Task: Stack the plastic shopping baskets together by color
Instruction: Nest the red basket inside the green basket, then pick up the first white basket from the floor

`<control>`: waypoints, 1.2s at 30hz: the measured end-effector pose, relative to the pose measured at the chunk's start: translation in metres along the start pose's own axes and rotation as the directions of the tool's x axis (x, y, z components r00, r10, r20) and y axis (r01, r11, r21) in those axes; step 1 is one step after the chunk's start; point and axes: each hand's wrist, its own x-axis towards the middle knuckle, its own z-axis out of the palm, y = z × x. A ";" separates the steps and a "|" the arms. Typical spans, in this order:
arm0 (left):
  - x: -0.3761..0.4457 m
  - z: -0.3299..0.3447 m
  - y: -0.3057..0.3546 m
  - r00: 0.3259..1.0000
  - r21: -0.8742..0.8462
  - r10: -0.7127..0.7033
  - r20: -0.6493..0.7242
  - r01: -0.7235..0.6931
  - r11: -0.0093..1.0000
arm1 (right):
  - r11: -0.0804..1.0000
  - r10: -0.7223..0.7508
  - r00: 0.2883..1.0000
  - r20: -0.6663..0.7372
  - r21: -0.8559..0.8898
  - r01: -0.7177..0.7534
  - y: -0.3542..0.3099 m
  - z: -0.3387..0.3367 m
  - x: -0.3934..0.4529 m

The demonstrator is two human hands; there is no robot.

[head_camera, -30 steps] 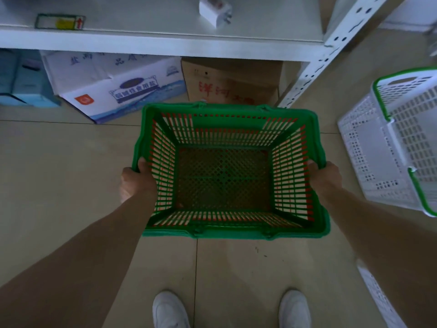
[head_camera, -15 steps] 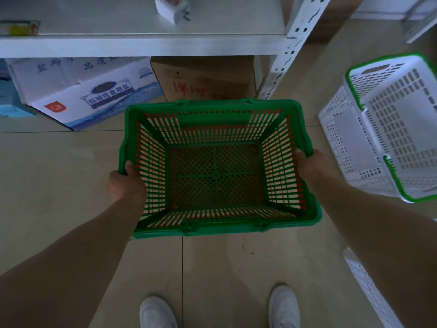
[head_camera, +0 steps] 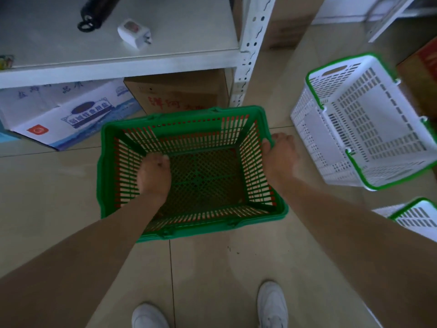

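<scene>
Now green basket (head_camera: 191, 171) upright, long axis left-right; right hand (head_camera: 280, 153) seemingly grips rim

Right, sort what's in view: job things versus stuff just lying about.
Job: green basket, with red showing through its slats; white basket tipped on its side; second white basket at the right edge.

Lying about: charger and black tube on the shelf; boxes underneath.
</scene>
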 end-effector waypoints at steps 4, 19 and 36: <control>-0.042 0.034 0.053 0.930 -0.350 -0.118 0.348 0.246 0.904 | 0.997 0.068 0.980 0.185 0.022 -0.074 0.007 -0.009 -0.014; -0.221 0.159 0.171 0.821 -0.388 0.014 0.570 0.254 0.886 | 0.854 0.380 0.901 0.210 0.295 -0.428 0.169 -0.089 -0.033; -0.353 0.274 0.213 0.694 -0.237 0.118 0.710 0.077 0.968 | 0.561 0.719 0.662 0.210 0.387 -0.732 0.341 -0.163 -0.069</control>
